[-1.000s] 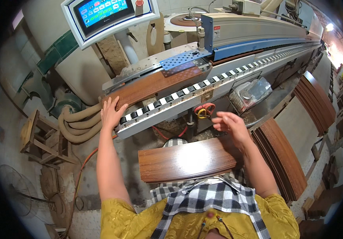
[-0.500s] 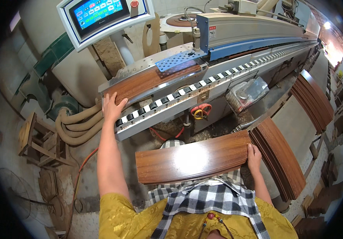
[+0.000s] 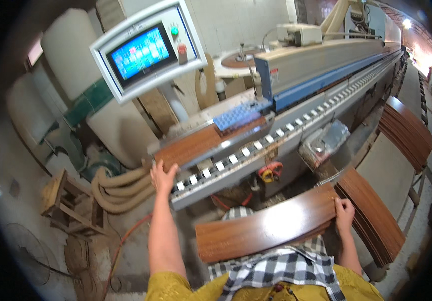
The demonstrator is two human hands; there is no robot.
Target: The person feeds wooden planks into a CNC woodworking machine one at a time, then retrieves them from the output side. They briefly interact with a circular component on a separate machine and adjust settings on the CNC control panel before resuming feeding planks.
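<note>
While the left hand (image 3: 162, 175) rests open on the edge-banding machine (image 3: 256, 145) beside a wood panel (image 3: 196, 145) on its conveyor, the right hand (image 3: 345, 214) grips a brown board (image 3: 266, 230) below the machine; a red label (image 3: 274, 76) marks its grey housing.

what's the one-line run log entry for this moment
left hand: on wood panel at machine infeed | right hand: gripping end of second panel

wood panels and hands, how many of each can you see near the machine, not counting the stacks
wood panels: 2, one on the machine, one held in front
hands: 2, left, right
total: 4
</note>
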